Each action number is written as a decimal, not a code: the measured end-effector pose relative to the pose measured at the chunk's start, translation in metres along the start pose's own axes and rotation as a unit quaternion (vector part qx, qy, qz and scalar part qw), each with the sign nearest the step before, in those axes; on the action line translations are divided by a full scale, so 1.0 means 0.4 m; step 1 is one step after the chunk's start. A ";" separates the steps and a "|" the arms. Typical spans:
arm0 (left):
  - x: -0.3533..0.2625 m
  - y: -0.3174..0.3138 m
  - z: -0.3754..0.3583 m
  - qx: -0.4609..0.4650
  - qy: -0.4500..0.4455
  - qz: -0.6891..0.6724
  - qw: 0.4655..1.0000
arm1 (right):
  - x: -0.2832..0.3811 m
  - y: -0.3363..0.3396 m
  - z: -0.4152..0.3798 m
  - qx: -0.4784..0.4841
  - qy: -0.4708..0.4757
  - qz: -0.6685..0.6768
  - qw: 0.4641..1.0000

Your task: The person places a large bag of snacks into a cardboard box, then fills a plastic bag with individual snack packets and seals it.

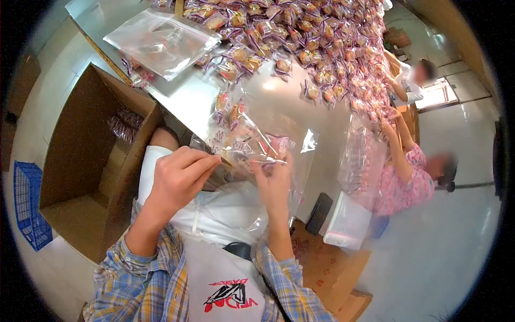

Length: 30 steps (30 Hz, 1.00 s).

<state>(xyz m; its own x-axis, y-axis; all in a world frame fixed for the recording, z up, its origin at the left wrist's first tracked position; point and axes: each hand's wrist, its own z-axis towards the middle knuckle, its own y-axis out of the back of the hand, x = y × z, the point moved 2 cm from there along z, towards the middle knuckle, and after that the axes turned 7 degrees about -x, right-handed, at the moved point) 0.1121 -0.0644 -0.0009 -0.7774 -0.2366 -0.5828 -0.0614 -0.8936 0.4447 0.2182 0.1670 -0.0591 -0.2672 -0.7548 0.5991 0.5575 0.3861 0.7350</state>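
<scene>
Cardboard box (80, 153) near left hand (183, 173).

- In front of me, the table (322, 131) has a smooth, shiny top.
- Small wrapped snacks (300, 32) in clear-and-purple packets crowd its far and right parts.
- A few lie singly, nearer me.
- Toward my left, clear plastic bags (161, 43) lie flat on it, packets at their edges.
- The pale floor (450, 241) carries a blue crate (32, 206).
</scene>
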 end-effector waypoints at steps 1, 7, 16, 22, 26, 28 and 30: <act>-0.002 -0.002 -0.003 -0.007 0.000 -0.001 1.000 | 0.006 -0.002 0.013 -0.011 0.020 -0.039 0.999; -0.010 -0.009 -0.006 -0.033 0.019 -0.008 0.999 | 0.006 -0.045 0.090 -0.050 0.017 -0.128 0.990; -0.183 -0.034 -0.077 0.057 -0.072 -0.112 0.989 | -0.092 -0.183 0.114 -0.108 0.048 -0.124 0.985; -0.135 -0.233 -0.169 0.224 0.103 -0.062 0.967 | -0.093 -0.186 0.109 -0.131 0.089 -0.074 0.985; -0.115 -0.307 -0.127 0.212 0.136 0.045 0.967 | -0.121 -0.192 0.090 -0.141 0.097 -0.099 0.980; -0.117 -0.334 -0.136 0.197 0.096 0.111 0.969 | -0.113 -0.202 0.096 -0.154 0.103 -0.121 0.975; -0.130 -0.328 -0.158 0.216 0.089 0.158 0.960 | -0.106 -0.209 0.100 -0.179 0.105 -0.151 0.966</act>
<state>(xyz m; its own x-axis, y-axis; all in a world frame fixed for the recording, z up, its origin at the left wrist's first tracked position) 0.2000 0.0408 -0.0719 -0.6828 -0.5653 -0.4628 -0.1237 -0.5348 0.8359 0.1516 0.1878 -0.1331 -0.3148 -0.9102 0.2693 0.7261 -0.0482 0.6859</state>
